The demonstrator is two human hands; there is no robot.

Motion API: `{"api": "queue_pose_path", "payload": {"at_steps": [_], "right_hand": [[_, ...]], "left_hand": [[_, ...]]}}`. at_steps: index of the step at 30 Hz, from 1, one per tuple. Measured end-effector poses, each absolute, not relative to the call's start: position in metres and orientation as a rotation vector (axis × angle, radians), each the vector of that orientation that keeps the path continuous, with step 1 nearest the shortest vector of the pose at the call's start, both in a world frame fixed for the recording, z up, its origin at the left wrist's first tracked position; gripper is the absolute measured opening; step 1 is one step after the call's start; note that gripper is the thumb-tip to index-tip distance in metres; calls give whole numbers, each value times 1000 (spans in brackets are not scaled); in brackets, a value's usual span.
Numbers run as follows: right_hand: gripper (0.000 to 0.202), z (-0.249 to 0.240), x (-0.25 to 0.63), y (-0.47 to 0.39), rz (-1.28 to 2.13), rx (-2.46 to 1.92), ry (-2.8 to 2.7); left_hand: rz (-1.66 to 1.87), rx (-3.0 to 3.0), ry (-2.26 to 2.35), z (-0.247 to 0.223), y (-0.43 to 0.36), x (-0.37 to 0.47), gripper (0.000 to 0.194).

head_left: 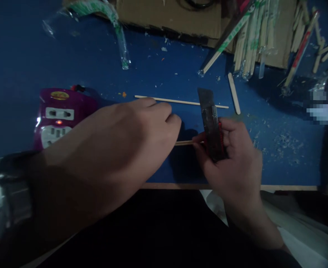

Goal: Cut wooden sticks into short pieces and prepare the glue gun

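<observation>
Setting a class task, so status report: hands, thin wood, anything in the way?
Right hand holding cutter, pinching thin wood. Left hand over wood's left part, grip hidden. Loose stick close beyond left hand.

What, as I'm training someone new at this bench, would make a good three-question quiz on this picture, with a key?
1. Multiple choice: which hand holds the knife? A) left B) right C) both
2. True or false: a red light glows on the purple power strip.
3. Fill in the gap: the flat stick lies on the ____ table.

Key: 1. B, the right hand. 2. True. 3. Blue.
</observation>
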State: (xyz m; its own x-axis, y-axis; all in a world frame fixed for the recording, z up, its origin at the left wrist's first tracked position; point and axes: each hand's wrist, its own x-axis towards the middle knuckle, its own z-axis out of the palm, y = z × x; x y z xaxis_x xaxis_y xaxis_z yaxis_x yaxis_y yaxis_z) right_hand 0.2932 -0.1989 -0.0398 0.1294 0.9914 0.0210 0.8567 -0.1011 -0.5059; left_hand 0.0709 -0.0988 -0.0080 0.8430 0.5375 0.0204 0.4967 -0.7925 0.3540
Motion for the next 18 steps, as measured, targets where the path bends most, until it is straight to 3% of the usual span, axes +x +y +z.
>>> {"api": "queue_pose_path", "payload": {"at_steps": [3,10,18], "right_hand": [[48,-40,293,-200,485,-2036,-1755],[37,-35,290,-199,480,-2037,-1750],[34,-35,287,-200,471,-2017,-1733]], "left_hand": [[-27,2883,671,-3,-110,78,13],[163,2992,605,-14,-153,89,47],[272,2976,636,-20,-146,99,31]]}}
